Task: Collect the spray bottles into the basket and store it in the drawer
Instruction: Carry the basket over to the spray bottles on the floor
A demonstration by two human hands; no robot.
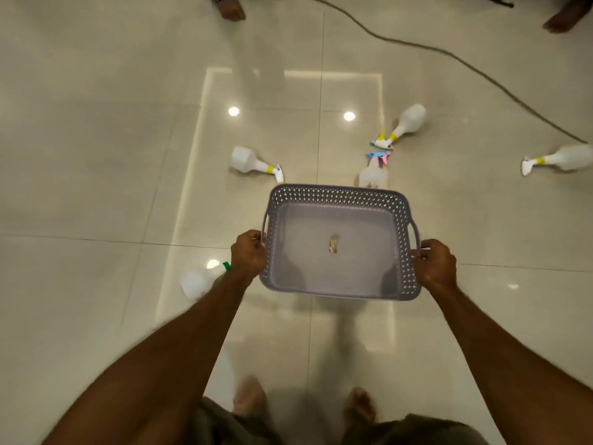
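Both hands grip the grey basket's side handles: left hand [247, 256] on the left one, right hand [435, 263] on the right, holding the basket [333, 192] level above the tiled floor [96, 187]. It holds no bottles; five lie scattered — one near left under the forearm [197, 281], one far left [248, 162], two just beyond the basket [372, 173] [409, 122], one far right [564, 157]. The hidden near bottle risks being stepped on, and the cable [417, 46] could snag a foot.
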